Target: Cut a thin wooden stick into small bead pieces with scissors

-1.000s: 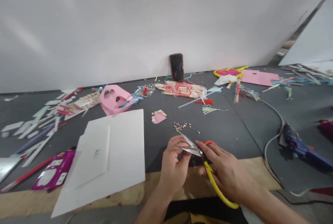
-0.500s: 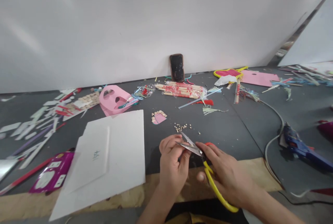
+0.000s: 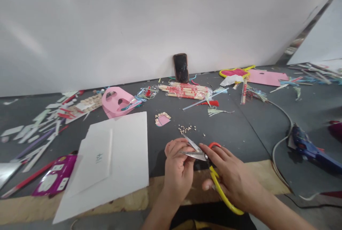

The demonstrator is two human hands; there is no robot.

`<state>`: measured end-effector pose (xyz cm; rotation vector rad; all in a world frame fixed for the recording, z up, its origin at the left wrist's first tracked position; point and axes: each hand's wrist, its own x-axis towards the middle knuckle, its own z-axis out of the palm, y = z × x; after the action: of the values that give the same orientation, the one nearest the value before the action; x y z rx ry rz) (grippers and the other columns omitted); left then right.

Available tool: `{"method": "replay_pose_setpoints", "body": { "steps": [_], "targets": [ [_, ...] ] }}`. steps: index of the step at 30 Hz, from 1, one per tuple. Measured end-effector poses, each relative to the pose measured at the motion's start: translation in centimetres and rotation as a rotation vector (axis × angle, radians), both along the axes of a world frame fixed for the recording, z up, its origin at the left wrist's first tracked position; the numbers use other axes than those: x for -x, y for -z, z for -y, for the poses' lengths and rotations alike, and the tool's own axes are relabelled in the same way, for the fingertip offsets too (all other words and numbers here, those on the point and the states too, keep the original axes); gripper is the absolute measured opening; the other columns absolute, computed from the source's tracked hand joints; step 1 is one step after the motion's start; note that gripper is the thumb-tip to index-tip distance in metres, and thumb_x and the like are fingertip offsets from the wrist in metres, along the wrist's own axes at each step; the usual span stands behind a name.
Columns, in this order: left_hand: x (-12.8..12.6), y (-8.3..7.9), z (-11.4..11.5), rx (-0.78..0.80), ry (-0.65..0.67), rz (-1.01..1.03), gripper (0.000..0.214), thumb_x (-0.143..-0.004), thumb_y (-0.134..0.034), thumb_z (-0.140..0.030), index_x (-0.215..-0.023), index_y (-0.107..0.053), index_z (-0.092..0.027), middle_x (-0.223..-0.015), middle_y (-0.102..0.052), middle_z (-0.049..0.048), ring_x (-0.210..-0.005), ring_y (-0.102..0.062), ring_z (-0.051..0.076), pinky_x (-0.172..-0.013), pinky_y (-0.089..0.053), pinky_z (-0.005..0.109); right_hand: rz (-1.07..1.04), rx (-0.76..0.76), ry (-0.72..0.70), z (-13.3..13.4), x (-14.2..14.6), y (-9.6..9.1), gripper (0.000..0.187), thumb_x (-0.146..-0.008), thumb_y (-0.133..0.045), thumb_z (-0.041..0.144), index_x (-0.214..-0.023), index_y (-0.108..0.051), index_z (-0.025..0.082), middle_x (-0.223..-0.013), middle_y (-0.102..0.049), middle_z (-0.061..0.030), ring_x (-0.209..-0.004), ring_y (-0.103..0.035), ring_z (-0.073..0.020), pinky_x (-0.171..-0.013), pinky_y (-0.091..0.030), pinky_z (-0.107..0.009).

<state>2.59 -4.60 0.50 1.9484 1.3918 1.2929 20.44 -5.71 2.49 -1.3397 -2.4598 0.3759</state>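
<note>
My right hand (image 3: 227, 169) is closed on a pair of scissors (image 3: 222, 192) with yellow and red handles. The blades stand apart and point left, right at the fingers of my left hand (image 3: 178, 164). Those fingers are curled and pinched together; whatever they hold is hidden or too small to name. Just beyond the blade tips lies a scatter of small pale beads (image 3: 186, 129). Left of them rests a small pink piece (image 3: 162, 120) with similar beads along part of its edge.
White sheets (image 3: 128, 155) lie at left, near a purple packet (image 3: 57, 173) and a pink cut-out (image 3: 117, 102). Wrapped sticks (image 3: 184, 91) lie before a phone (image 3: 181, 68) leaning on the white board. At right are a blue glue gun (image 3: 311, 148) and its cable (image 3: 276, 148).
The scissor blades have tilted slightly and still stand apart beside my left fingers. Both hands stay nearly in place, and the view has shifted a little.
</note>
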Motion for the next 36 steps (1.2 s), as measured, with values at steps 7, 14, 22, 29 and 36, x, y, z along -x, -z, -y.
{"method": "replay_pose_setpoints", "body": {
  "steps": [7, 14, 22, 29, 36],
  "targets": [
    [-0.2, -0.1, 0.0, 0.002, -0.057, 0.018, 0.018, -0.088, -0.05, -0.018, -0.079, -0.065, -0.019, -0.089, -0.069, 0.0066, -0.099, -0.06, 0.024, -0.09, -0.044, 0.045, 0.035, -0.032, -0.019, -0.2, 0.2, 0.0, 0.05, -0.087, -0.042, 0.025, -0.134, -0.041, 0.01, -0.108, -0.065, -0.0177, -0.094, -0.064, -0.0293, -0.076, -0.056, -0.042],
    [-0.1, 0.6, -0.3, 0.035, -0.081, 0.008, 0.018, -0.089, -0.05, -0.019, -0.081, -0.066, -0.02, -0.09, -0.068, 0.0069, -0.101, -0.059, 0.024, -0.09, -0.047, 0.044, 0.063, 0.021, 0.007, -0.5, 0.4, 0.0, 0.043, -0.085, -0.043, 0.021, -0.127, -0.047, 0.009, -0.103, -0.066, -0.0167, -0.089, -0.066, -0.0282, -0.074, -0.056, -0.04],
    [0.0, -0.1, -0.3, -0.086, -0.101, -0.09, 0.017, -0.087, -0.054, -0.015, -0.08, -0.067, -0.023, -0.09, -0.069, 0.0036, -0.103, -0.058, 0.025, -0.095, -0.038, 0.047, 0.045, 0.04, 0.017, -0.2, 0.3, -0.2, 0.049, -0.083, -0.05, 0.026, -0.129, -0.043, 0.011, -0.112, -0.062, -0.0165, -0.103, -0.059, -0.0292, -0.082, -0.054, -0.041],
    [0.0, -0.4, 0.0, -0.107, -0.087, -0.096, 0.017, -0.085, -0.055, -0.011, -0.078, -0.067, -0.022, -0.088, -0.07, 0.0024, -0.1, -0.058, 0.024, -0.093, -0.036, 0.046, 0.12, -0.019, 0.005, 0.0, 0.2, 0.0, 0.07, -0.073, -0.063, 0.029, -0.134, -0.038, 0.006, -0.115, -0.058, -0.0199, -0.107, -0.054, -0.0346, -0.084, -0.052, -0.047],
    [-0.2, -0.5, 0.0, -0.064, -0.087, -0.052, 0.019, -0.085, -0.054, -0.011, -0.077, -0.067, -0.022, -0.087, -0.07, 0.0028, -0.096, -0.06, 0.023, -0.092, -0.037, 0.045, 0.104, -0.019, -0.03, -0.2, 0.1, -0.2, 0.083, -0.072, -0.066, 0.045, -0.136, -0.036, 0.003, -0.117, -0.057, -0.022, -0.112, -0.049, -0.0373, -0.085, -0.051, -0.05]
  ]
}}
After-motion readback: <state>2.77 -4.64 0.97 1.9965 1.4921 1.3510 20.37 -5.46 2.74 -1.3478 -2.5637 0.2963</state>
